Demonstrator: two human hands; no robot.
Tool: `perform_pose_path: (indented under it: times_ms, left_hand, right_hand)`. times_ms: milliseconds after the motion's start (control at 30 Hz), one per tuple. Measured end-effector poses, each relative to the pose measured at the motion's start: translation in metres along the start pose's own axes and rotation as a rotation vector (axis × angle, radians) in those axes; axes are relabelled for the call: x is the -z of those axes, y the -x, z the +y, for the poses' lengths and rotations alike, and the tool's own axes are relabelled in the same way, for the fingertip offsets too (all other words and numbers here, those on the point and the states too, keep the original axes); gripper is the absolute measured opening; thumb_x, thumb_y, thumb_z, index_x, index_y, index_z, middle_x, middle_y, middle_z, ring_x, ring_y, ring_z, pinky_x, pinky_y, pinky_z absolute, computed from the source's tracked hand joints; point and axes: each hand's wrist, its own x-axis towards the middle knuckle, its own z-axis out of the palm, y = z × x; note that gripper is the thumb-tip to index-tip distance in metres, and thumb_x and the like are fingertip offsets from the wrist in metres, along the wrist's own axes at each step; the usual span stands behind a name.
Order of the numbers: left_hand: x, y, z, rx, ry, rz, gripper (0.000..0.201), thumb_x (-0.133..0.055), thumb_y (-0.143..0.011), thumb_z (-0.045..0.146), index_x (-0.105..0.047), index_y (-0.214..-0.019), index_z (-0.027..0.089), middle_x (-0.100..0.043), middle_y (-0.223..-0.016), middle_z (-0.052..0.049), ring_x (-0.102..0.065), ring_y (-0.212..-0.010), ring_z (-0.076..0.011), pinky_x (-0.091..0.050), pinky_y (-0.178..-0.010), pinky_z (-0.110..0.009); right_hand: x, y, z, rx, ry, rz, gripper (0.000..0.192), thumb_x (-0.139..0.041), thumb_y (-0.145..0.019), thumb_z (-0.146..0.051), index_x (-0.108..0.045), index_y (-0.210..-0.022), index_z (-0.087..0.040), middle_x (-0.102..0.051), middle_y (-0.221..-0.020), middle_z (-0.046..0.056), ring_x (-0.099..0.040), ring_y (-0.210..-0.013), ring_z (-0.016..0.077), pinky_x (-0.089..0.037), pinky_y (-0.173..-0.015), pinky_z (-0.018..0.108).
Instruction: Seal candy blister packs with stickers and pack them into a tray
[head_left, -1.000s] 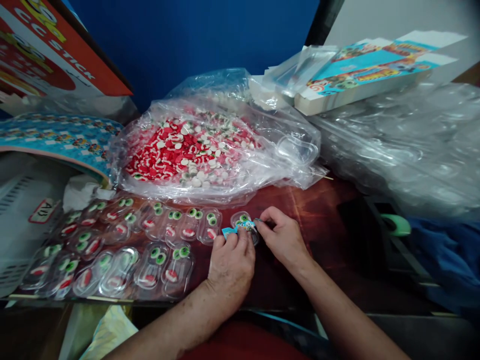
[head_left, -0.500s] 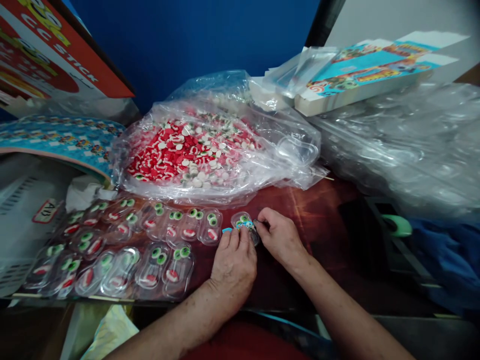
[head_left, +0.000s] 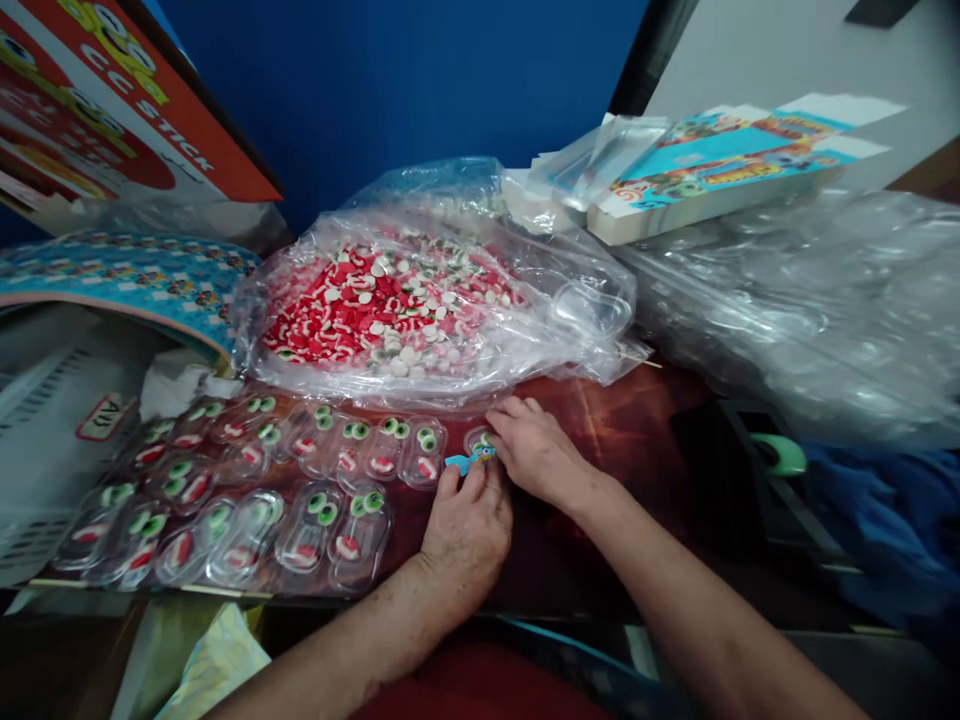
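My left hand [head_left: 466, 530] rests on the dark red table [head_left: 637, 430], its fingertips pressing a small blue printed label [head_left: 466, 461] onto a clear blister pack [head_left: 480, 442] holding green eye candies. My right hand [head_left: 534, 452] lies palm down over the right side of that same pack, covering most of it. To the left lie several filled blister packs [head_left: 247, 480] in rows, each with green eyes and a red-white mouth candy. Behind them sits a large clear bag of red and white candies [head_left: 390, 305].
A heap of empty clear plastic trays [head_left: 810, 300] fills the right side. A flat printed carton [head_left: 720, 160] lies at the back right. Blue printed label sheets [head_left: 120, 275] and a red box [head_left: 112, 110] are at the left, above a white box [head_left: 52, 440].
My right hand has moved forward and flattened over the blister pack, where before it pinched the label's right end. The left hand has stayed on the label. The view has shifted slightly.
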Motion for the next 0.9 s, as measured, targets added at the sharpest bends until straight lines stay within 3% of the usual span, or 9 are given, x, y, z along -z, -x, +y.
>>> perform_pose_path:
  times_ms: [133,267,433,600,733,800,867,900]
  left_hand:
    - [0.002,0.005,-0.006,-0.047,0.014,-0.002,0.028,-0.045,-0.083,0.016,-0.059,-0.107,0.017,-0.057,-0.118,-0.004,-0.05,-0.086,-0.018,-0.038,-0.067,-0.034]
    - [0.0,0.011,-0.011,-0.062,0.025,0.038,0.029,-0.046,-0.084,0.017,-0.057,-0.11,0.02,-0.056,-0.122,-0.003,-0.049,-0.083,-0.0165,-0.036,-0.065,-0.033]
    - [0.002,0.009,-0.012,-0.035,0.032,0.053,0.026,-0.046,-0.084,0.018,-0.059,-0.107,0.022,-0.059,-0.118,-0.003,-0.051,-0.078,-0.0158,-0.038,-0.064,-0.032]
    - [0.002,0.011,-0.01,-0.027,0.037,0.03,0.032,-0.046,-0.082,0.013,-0.057,-0.112,0.017,-0.058,-0.119,-0.008,-0.054,-0.081,-0.0172,-0.043,-0.068,-0.033]
    - [0.001,0.02,-0.009,-0.006,0.196,0.177,0.034,-0.046,-0.08,0.008,-0.055,-0.113,0.013,-0.057,-0.119,-0.012,-0.056,-0.093,-0.0202,-0.046,-0.076,-0.034]
    - [0.007,0.021,-0.009,0.114,0.44,0.323,0.03,-0.046,-0.081,0.009,-0.055,-0.109,0.013,-0.06,-0.112,-0.012,-0.056,-0.097,-0.0194,-0.046,-0.081,-0.034]
    - [0.018,0.017,-0.008,0.388,0.79,0.424,0.024,-0.052,-0.08,0.019,-0.055,-0.103,0.014,-0.063,-0.1,-0.01,-0.058,-0.09,-0.0173,-0.047,-0.078,-0.032]
    - [0.024,0.012,-0.008,0.533,0.995,0.42,0.026,-0.057,-0.078,0.025,-0.054,-0.101,0.015,-0.063,-0.095,-0.008,-0.059,-0.084,-0.0161,-0.049,-0.075,-0.03]
  right_hand:
    - [0.001,-0.011,0.009,-0.087,-0.302,-0.074,0.004,-0.055,-0.07,-0.012,-0.055,-0.07,-0.016,-0.054,-0.079,0.005,-0.047,-0.076,0.0166,-0.037,-0.07,0.028]
    - [-0.001,-0.007,0.016,-0.14,-0.491,-0.123,0.008,-0.053,-0.069,-0.01,-0.05,-0.069,-0.017,-0.049,-0.059,-0.005,-0.044,-0.055,0.0094,-0.034,-0.051,0.02]
    - [-0.004,-0.004,0.01,-0.197,-0.589,-0.115,0.024,-0.051,-0.066,-0.006,-0.055,-0.087,-0.018,-0.053,-0.058,-0.007,-0.047,-0.053,0.0085,-0.034,-0.05,0.018]
    - [-0.004,-0.015,0.004,-0.207,-0.673,-0.127,0.009,-0.052,-0.067,-0.011,-0.057,-0.062,-0.016,-0.055,-0.056,-0.004,-0.047,-0.054,0.0093,-0.035,-0.051,0.019]
    - [-0.001,-0.011,0.005,-0.229,-0.798,-0.171,0.005,-0.052,-0.067,-0.014,-0.057,-0.067,-0.015,-0.056,-0.056,-0.003,-0.05,-0.053,0.0093,-0.039,-0.05,0.02]
    - [0.005,-0.001,0.003,-0.25,-0.897,-0.118,0.007,-0.052,-0.07,-0.02,-0.056,-0.073,-0.015,-0.059,-0.062,-0.002,-0.052,-0.056,0.0096,-0.042,-0.055,0.021]
    - [0.012,0.014,-0.003,-0.276,-1.06,0.019,0.015,-0.055,-0.071,-0.029,-0.055,-0.079,-0.015,-0.06,-0.07,0.0,-0.054,-0.062,0.0106,-0.044,-0.06,0.023]
    - [0.015,0.022,-0.007,-0.29,-1.144,0.099,0.02,-0.057,-0.071,-0.032,-0.055,-0.082,-0.016,-0.06,-0.072,0.001,-0.055,-0.065,0.0114,-0.045,-0.062,0.024]
